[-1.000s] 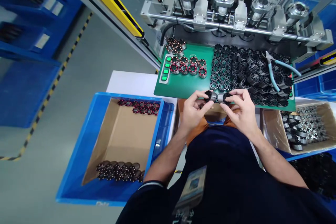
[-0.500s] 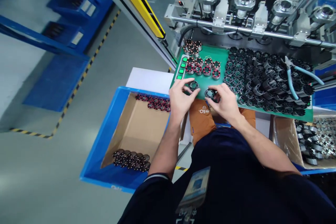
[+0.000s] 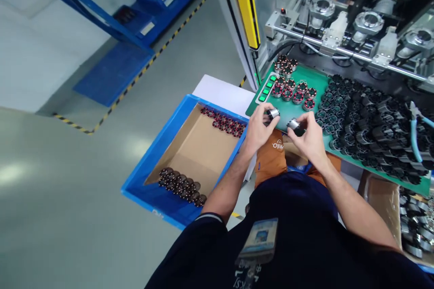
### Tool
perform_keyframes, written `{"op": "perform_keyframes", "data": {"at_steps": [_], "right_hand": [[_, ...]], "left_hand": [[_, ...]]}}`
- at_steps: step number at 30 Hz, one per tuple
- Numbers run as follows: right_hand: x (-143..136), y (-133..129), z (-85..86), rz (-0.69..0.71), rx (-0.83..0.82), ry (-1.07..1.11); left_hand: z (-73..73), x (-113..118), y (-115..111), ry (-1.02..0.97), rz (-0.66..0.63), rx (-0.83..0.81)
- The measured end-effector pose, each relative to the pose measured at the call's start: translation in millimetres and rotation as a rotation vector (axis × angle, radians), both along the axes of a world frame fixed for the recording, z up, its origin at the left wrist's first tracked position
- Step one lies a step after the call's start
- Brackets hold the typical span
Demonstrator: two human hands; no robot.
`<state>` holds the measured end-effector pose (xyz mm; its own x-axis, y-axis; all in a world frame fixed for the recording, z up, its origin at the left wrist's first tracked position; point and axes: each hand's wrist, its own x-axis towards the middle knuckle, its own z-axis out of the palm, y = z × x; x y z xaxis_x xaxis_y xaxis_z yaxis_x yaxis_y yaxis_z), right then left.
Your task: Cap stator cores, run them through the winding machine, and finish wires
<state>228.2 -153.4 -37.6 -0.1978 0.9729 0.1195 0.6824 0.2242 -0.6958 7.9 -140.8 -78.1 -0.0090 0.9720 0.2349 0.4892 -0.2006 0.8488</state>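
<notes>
Between the thumb and fingers of my left hand (image 3: 259, 127) is a stator core (image 3: 273, 114), tilted so its silvery side shows. My right hand (image 3: 311, 137) pinches a second stator core (image 3: 293, 123), also tilted on its side. The two cores are apart, over the front edge of the green work surface (image 3: 291, 109). Just beyond them stand copper-wound stators (image 3: 298, 97) in short rows, some with red rims. To the right, many black stator cores (image 3: 359, 113) are packed and stacked closely.
Blue-handled pliers (image 3: 414, 135) lie on the black cores. A blue bin (image 3: 152, 158) with a cardboard lining and wound stators stands at left. A box of silvery cores (image 3: 383, 198) is at lower right. Machine fixtures (image 3: 369, 20) and a yellow post (image 3: 246, 4) stand behind.
My view has swung left, so the scene sits further right. Both held cores have turned from showing their open faces to showing their silvery sides.
</notes>
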Motion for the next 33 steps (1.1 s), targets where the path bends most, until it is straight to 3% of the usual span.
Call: {"op": "perform_keyframes", "data": {"at_steps": [4,7,17,21,24,27,30,33], "right_hand": [[3,6,18.2,0.019,0.051,-0.001],[3,8,22.7,0.034,0.065,0.008],[-17,14,-14.2,0.093,0.034,-0.09],[-22,5,-9.0,0.129,0.035,-0.117],[-11,6,21.5,0.18,0.07,-0.122],[23,38,76.8,0.18,0.158,-0.118],[69,111,137.5,0.08,0.272,-0.224],[105,196,180.7,-0.097,0.229,-0.44]], "left_hand": [[8.6,-2,1,0.003,-0.024,0.036],[8.6,-5,3,-0.013,0.019,0.03],[-12.5,-11,0,0.191,0.167,0.056],[-10.9,-13,-6,0.213,0.165,0.084],[8.0,-17,7,0.201,0.093,0.113],[45.7,-18,49,0.148,0.063,0.168],[95.7,-12,121,0.125,-0.019,0.279],[145.4,7,208,0.199,-0.161,0.392]]}}
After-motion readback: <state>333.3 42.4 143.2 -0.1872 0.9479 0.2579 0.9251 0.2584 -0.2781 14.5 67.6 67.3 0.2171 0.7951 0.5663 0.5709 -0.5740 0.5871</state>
